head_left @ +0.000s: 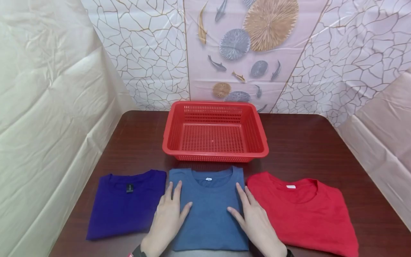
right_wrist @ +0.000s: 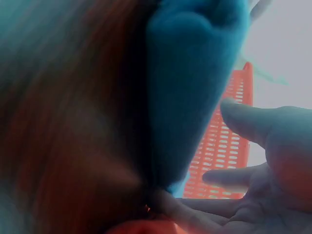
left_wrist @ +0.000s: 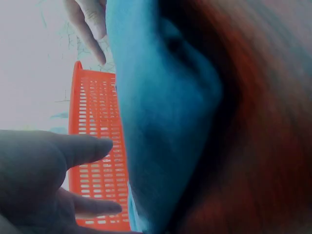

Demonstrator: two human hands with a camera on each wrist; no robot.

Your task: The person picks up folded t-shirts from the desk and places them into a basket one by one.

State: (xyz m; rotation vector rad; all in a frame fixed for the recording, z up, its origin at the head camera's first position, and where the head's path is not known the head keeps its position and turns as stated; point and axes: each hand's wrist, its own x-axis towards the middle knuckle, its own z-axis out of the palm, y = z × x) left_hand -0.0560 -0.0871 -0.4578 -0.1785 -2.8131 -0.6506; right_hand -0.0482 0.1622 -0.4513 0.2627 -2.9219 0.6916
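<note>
Folded flat, a blue T-shirt (head_left: 208, 217) lies at the front middle of the table, its neckline toward the basket. My left hand (head_left: 167, 216) is at its left side and my right hand (head_left: 255, 219) at its right side, fingers extended and pointing away from me. In the left wrist view the left hand (left_wrist: 48, 170) shows spread fingers beside the blue fabric (left_wrist: 165, 117). The right wrist view shows the right hand (right_wrist: 263, 156) beside the opposite folded edge, with no cloth gripped. Whether the fingertips press on the shirt, I cannot tell.
A red plastic basket (head_left: 215, 155) with perforated walls stands behind the blue shirt, nothing inside it. To the left lies a folded purple T-shirt (head_left: 128, 210), to the right a folded red T-shirt (head_left: 314, 217). Patterned sheeting (head_left: 154, 53) hangs around the dark wooden table (head_left: 302, 142).
</note>
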